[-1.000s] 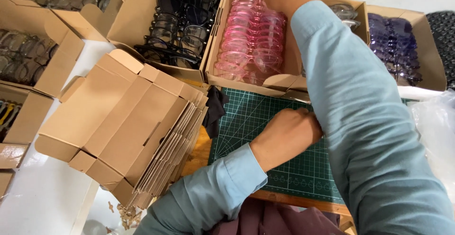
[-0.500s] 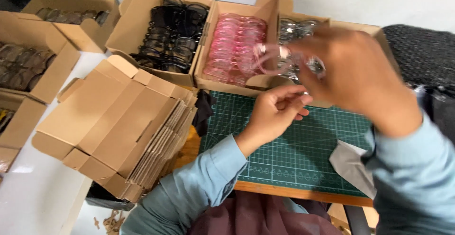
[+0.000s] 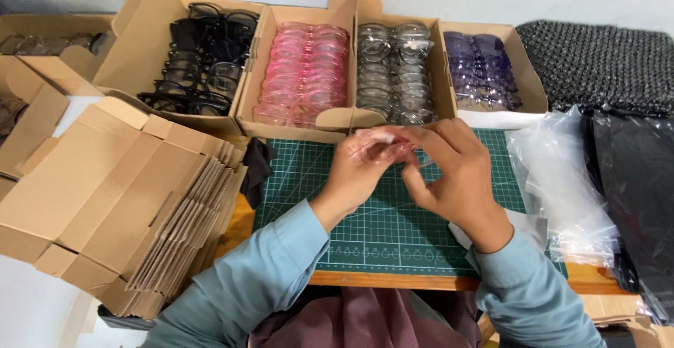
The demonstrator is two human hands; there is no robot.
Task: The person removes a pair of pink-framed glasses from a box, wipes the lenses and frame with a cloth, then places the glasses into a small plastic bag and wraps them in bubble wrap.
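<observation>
Head view shows the left hand (image 3: 361, 169) and right hand (image 3: 456, 172) both pinching pink glasses (image 3: 382, 150) above the green cutting mat (image 3: 309, 179), just short of the pink-frame box (image 3: 302, 74); support both sides evenly, judging the frame thin.

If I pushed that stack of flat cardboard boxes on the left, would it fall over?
Probably it would slide apart, not topple: the flat cardboard boxes lie fanned and leaning. Each sheet looks thin, likely light and bendy. The stack seems to overhang the table edge, so some might slip off.
</observation>
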